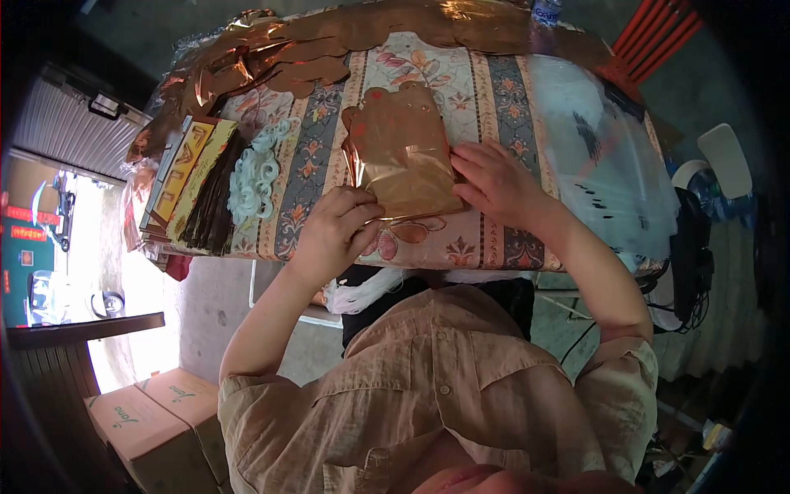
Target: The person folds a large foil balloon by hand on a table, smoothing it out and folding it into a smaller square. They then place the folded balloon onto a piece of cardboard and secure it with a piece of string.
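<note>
A flat stack of shiny gold foil sheets (pixel 399 156) with a scalloped top edge lies in front of me on the patterned tablecloth. My left hand (pixel 337 226) is closed at its lower left corner, fingers curled over the foil's edge. On the opposite side, my right hand (pixel 498 185) grips the right edge, its fingertips against the foil. Left of the stack are white curled rings (pixel 257 173) in a loose pile. Beside them leans a thick bundle of dark-edged sheets with a yellow printed cover (pixel 191 177).
More gold foil (pixel 362 37) runs along the table's far and left edges. Clear plastic bags (pixel 597 165) cover the right side. A bottle (pixel 546 11) and red chair (pixel 654 37) are at the back right. White strands (pixel 362 294) hang at the front edge; cardboard boxes (pixel 156 420) stand lower left.
</note>
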